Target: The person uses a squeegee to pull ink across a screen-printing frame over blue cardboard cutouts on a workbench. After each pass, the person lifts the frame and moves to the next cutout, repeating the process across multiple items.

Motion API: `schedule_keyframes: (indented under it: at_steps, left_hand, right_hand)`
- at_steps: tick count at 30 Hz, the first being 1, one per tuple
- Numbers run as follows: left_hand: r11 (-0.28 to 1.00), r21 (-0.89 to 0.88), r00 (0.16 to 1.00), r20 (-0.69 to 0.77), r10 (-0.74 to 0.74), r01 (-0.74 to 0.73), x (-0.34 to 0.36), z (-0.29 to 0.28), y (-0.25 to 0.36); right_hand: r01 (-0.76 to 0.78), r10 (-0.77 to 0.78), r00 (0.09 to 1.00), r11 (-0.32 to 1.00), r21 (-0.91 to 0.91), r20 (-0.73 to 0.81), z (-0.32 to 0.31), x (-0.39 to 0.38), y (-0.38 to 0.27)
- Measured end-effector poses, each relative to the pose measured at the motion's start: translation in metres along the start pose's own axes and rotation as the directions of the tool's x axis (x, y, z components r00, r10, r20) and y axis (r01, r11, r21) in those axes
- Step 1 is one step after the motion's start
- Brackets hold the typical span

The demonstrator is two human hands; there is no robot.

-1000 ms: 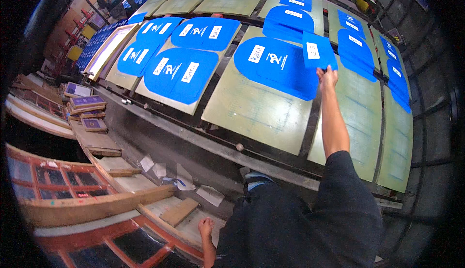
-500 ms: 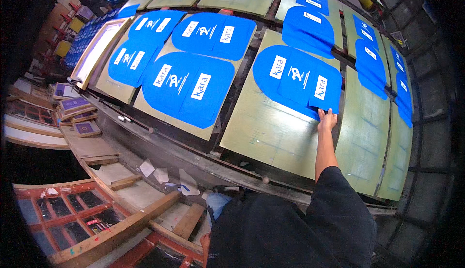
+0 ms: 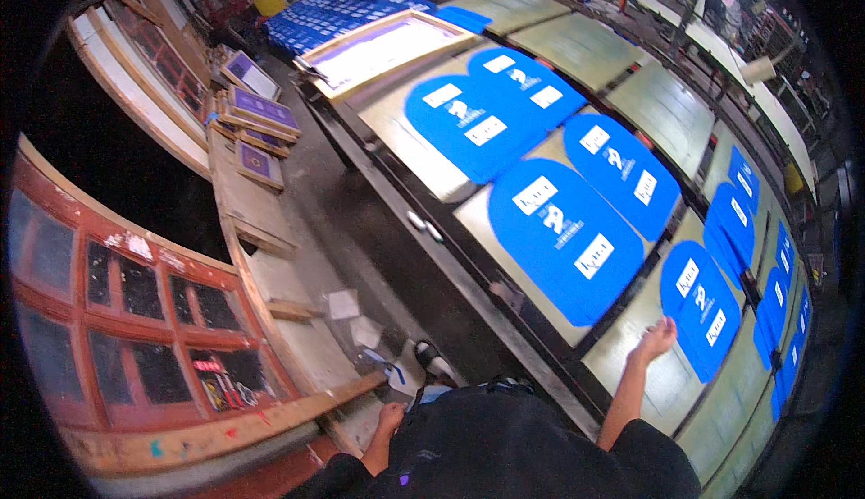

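My right hand (image 3: 656,341) hangs over a pale yellowish board, just left of a blue rounded fabric piece (image 3: 701,310) with white printing. It holds nothing; its loosely curled fingers are a little apart, somewhat blurred. That piece lies flat on its board. To its left, a larger-looking blue piece (image 3: 566,242) of the same shape rests on another board, with a further one (image 3: 622,174) behind it. My left hand (image 3: 389,418) hangs low beside my body, away from the boards; its fingers are mostly hidden.
A wooden-framed printing screen (image 3: 387,51) lies at the table's far left end. Small purple framed screens (image 3: 261,111) are stacked on a wooden ledge. A red-brown window frame (image 3: 135,319) stands at left. White paper scraps (image 3: 344,305) lie on the floor near my sandalled foot (image 3: 432,359).
My right hand has let go of the blue piece's lifted corner, which now lies flat. The view has turned left, and more of my left hand shows.
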State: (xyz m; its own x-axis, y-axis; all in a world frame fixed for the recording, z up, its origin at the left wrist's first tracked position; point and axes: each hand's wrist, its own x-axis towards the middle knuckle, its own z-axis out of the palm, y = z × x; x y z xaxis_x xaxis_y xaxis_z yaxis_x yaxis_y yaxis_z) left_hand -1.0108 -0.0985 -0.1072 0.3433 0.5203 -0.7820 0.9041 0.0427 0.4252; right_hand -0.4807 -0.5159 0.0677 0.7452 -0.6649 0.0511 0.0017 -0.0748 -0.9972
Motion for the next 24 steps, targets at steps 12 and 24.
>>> schedule_keyframes:
  at_steps: [12, 24]
  left_hand:
    - [0.728, -0.674, 0.98, -0.198, -0.018, -0.123, 0.226, -0.345, 0.154]
    - [0.476, -0.871, 0.967, -0.212, -0.14, -0.122, 0.401, -0.604, 0.296]
  right_hand:
    - [-0.08, -0.029, 0.412, 0.994, 0.068, 0.911, 0.386, -0.453, -0.137]
    - [-0.263, 0.281, 0.379, 0.946, -0.188, 0.882, 0.736, -0.53, -0.111]
